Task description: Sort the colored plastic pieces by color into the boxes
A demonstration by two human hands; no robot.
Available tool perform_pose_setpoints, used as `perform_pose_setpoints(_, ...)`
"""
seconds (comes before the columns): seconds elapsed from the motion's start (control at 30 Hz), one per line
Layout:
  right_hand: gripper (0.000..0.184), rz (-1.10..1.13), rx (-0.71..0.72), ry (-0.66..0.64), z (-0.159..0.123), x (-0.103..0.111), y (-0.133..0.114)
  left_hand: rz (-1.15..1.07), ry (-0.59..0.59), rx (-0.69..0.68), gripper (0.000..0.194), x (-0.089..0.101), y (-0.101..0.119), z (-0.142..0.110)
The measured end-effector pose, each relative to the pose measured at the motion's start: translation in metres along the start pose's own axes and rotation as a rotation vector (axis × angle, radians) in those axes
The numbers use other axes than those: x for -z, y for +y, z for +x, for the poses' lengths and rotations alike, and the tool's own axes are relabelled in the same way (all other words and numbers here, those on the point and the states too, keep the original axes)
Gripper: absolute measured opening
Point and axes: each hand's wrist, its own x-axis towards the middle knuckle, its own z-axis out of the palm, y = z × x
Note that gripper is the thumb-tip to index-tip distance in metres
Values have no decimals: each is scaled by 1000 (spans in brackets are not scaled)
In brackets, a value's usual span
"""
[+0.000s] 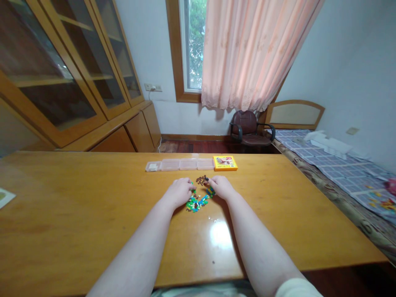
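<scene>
Small toy building bricks [194, 203] in green, blue, white and yellow lie in a loose, curved heap on the wooden table. Just beyond them is a little pile of brown bricks [201, 180]. At the left side of the heap, my left hand [181, 192] rests with curled fingers over green pieces; whatever its fingertips hold is hidden. My right hand [222, 187] is at the right of the brown pile, finger and thumb closed around what looks like a small dark brick [207, 179]. Blue and yellow bricks [210, 191] lie under that hand.
A row of clear plastic boxes [180, 164] stands beyond the bricks, with a yellow box [225, 163] at its right end. A card [6, 197] lies at the table's left edge. Past the table are an armchair [247, 128], a bed [334, 161] and a glass-door cabinet [77, 78].
</scene>
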Motion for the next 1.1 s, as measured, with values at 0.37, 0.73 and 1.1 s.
perform_pose_setpoints(0.37,44,98,201,-106,-5,0,-15,-114,-120,-33,30,9,6,-7)
perform_pose_setpoints(0.73,41,50,218,-127,-6,-5,-17,-139,-150,7,37,6,7,-5)
perform_pose_setpoints(1.1,47,-178,257,-15,-3,-6,-24,-90,-160,97,41,1,1,-3)
